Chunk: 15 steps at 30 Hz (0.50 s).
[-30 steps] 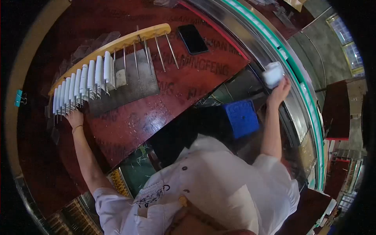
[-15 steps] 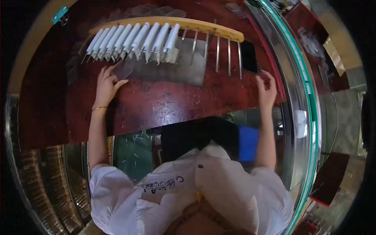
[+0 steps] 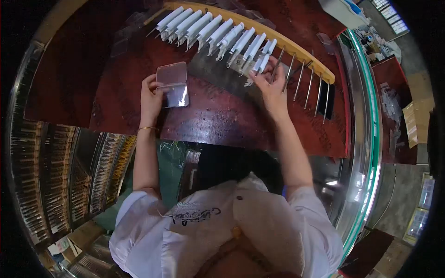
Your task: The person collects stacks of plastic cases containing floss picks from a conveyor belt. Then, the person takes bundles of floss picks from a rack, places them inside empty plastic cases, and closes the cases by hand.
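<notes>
My left hand (image 3: 150, 98) is closed on the edge of a clear plastic box (image 3: 172, 74), whose two halves are hinged apart above the table. A wooden rack (image 3: 222, 10) carries a row of thin metal rods. White rolls (image 3: 211, 30) with frayed, string-like lower ends cover the rods on its left part; several rods (image 3: 302, 83) on the right are bare. My right hand (image 3: 273, 92) reaches in among the rods, with its fingers closed around the rightmost white roll (image 3: 263, 62). Part of the fingers is hidden by the roll and rods.
The dark red table (image 3: 208, 123) has a grey sheet (image 3: 218, 76) under the rack. A dark phone-like slab (image 3: 327, 99) lies behind the right rods. Along the right runs a rail with a green edge (image 3: 376, 116). Racks of small parts (image 3: 60, 171) stand at lower left.
My right hand has moved left from beside the dark slab to the rightmost roll. My left hand now holds up the opened clear box. The whole view has turned.
</notes>
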Motion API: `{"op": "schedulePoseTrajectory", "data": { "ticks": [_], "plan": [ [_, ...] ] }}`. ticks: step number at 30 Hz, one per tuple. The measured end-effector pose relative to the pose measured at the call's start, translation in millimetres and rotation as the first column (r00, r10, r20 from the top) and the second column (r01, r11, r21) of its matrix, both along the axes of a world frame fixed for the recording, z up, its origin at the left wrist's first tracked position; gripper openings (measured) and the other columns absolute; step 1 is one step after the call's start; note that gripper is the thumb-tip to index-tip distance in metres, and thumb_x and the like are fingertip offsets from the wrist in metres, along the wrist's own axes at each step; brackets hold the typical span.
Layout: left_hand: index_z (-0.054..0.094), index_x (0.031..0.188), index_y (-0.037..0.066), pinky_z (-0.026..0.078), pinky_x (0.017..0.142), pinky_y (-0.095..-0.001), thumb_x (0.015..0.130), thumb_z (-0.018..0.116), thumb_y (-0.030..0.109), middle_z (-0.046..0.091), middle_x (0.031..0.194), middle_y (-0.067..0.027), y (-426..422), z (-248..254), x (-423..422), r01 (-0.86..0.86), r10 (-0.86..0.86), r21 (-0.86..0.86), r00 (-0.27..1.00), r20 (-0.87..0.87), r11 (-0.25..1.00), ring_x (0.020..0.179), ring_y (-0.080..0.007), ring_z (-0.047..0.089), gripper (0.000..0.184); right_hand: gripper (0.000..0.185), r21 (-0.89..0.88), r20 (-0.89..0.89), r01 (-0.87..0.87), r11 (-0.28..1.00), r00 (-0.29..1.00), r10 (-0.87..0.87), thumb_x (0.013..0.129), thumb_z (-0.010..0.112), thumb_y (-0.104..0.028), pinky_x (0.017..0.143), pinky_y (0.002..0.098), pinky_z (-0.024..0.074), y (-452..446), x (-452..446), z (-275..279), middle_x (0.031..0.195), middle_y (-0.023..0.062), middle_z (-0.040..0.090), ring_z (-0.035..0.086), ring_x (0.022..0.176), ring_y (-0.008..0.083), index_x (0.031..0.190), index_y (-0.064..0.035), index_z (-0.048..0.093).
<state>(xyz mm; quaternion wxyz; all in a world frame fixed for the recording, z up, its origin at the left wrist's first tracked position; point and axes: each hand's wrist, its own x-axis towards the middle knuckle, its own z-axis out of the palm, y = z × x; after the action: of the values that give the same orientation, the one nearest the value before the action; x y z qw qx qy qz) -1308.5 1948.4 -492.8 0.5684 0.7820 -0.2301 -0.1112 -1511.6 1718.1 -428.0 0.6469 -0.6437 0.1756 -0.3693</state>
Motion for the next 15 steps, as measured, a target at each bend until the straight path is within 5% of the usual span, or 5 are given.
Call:
{"op": "schedulePoseTrajectory", "data": {
  "ticks": [1,3,4,8,15],
  "plan": [
    [0.039,0.119,0.003,0.049,0.071,-0.0316,0.077,0.048,-0.007,0.056,0.107,-0.0152,2,8,-11,-0.015,0.015,0.008,1.0,-0.011,1.0,0.088,-0.0248,0.059,0.044,0.044,-0.005,-0.065,0.015,1.0,0.998,-0.015,0.077,0.065,-0.007,0.077,0.0253,0.0436,0,0,4,0.099,0.0085,0.053,0.052,0.085,0.012,0.113,0.003,0.041],
    [0.031,0.128,0.002,0.047,0.085,-0.0367,0.08,0.049,-0.005,0.052,0.113,-0.0173,-4,25,-41,-0.114,-0.159,-0.424,0.815,-0.557,0.899,0.099,-0.0279,0.055,0.052,0.041,-0.01,-0.121,0.051,0.999,0.991,-0.052,0.077,0.066,-0.009,0.077,0.0238,0.0428,1,1,10,0.092,0.0046,0.056,0.052,0.084,0.0097,0.11,0.0036,0.047],
    [0.027,0.13,0.002,0.047,0.086,-0.0388,0.08,0.051,-0.004,0.05,0.115,-0.0182,-5,25,-50,-0.142,-0.202,-0.473,0.772,-0.603,0.87,0.102,-0.029,0.054,0.056,0.04,0.037,-0.097,0.017,0.999,0.995,-0.013,0.077,0.066,-0.009,0.077,0.024,0.0426,5,0,13,0.092,0.0043,0.055,0.052,0.085,0.0097,0.11,0.003,0.047],
    [0.031,0.128,0.003,0.049,0.084,-0.0358,0.083,0.055,0.002,0.053,0.111,-0.0125,-20,19,-88,-0.124,-0.341,-0.577,0.7,-0.628,0.807,0.101,-0.0207,0.054,0.051,0.04,0.159,-0.108,-0.079,0.984,0.989,0.097,0.077,0.064,-0.005,0.08,0.0241,0.0411,31,-19,17,0.096,0.0033,0.054,0.051,0.088,0.0101,0.112,0.0005,0.046],
    [0.039,0.124,0.004,0.048,0.083,-0.0371,0.09,0.048,0.016,0.053,0.112,-0.014,-36,44,-136,-0.127,-0.501,-0.671,0.568,-0.653,0.731,0.101,-0.0235,0.054,0.037,0.052,0.356,0.047,-0.339,0.871,0.937,0.346,0.072,0.067,-0.007,0.091,0.0287,0.0349,58,-39,-10,0.111,0.005,0.048,0.045,0.105,0.0142,0.119,-0.003,0.044]
  ]
}}
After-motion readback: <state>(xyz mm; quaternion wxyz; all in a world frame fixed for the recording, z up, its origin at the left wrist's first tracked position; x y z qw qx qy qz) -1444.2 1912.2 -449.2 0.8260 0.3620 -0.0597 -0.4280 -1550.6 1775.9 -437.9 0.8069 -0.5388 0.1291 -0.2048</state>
